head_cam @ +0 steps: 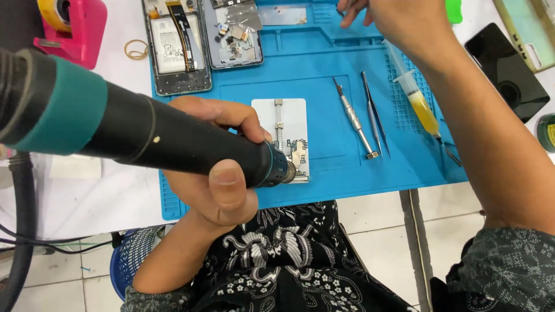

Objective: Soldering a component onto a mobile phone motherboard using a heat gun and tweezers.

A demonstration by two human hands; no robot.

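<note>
Heat was going onto the small circuit board [297,155] in the head view: the left hand [217,173] had its fingers wrapped fully round the black hot-air gun [173,141], thumb on the near side, with the nozzle [284,171] right at the board's near edge. That board sat clamped in the white holder plate [281,136], which lay near the middle of the blue work mat [324,110] and serves as the landmark. Beyond the plate, at the mat's far edge, an opened phone [176,43] with its battery showing and a second frame [234,32] strewn with loose parts suggested that the strip-down was already done. Just right of the plate lay a screwdriver [355,120] and tweezers [374,112], untouched, and further right a syringe of yellow flux [419,98]. The right hand [387,14] reached far beyond the plate, fingers loosely spread and holding nothing visible. Judging by this, the rework on the board was under way, and reassembly remained
</note>
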